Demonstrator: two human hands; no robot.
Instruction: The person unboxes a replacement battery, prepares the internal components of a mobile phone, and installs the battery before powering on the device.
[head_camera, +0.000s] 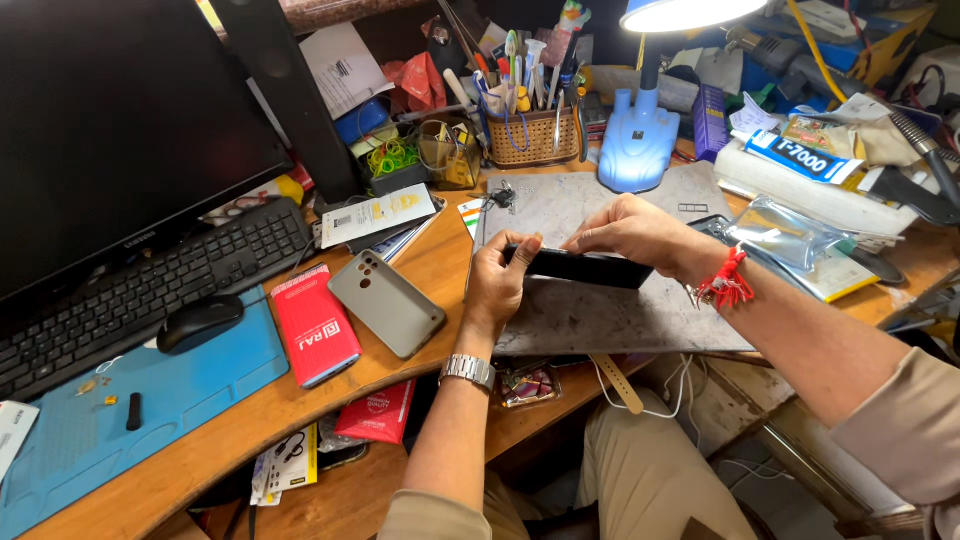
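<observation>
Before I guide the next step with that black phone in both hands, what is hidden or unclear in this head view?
Head view only:
- The slim black phone stands edge-on; its faces are unseen, and the left hand and right hand cover its ends.
- The small dark part on the grey work mat is too small to identify.
- The black monitor is cut off by the picture's edge.

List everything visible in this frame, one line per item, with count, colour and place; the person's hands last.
phone: one, black, held on edge over the grey mat
work mat: one, grey, desk centre
phone case: one, grey, left of the mat
red box: one, beside the case
mouse: one, black, on the blue pad
blue pad: one, desk left
keyboard: one, black, below the monitor
monitor: one, black, top left
lamp: one, blue, behind the mat
tool basket: one, woven, rear
left hand: grips the phone's left end
right hand: holds its top edge
</observation>
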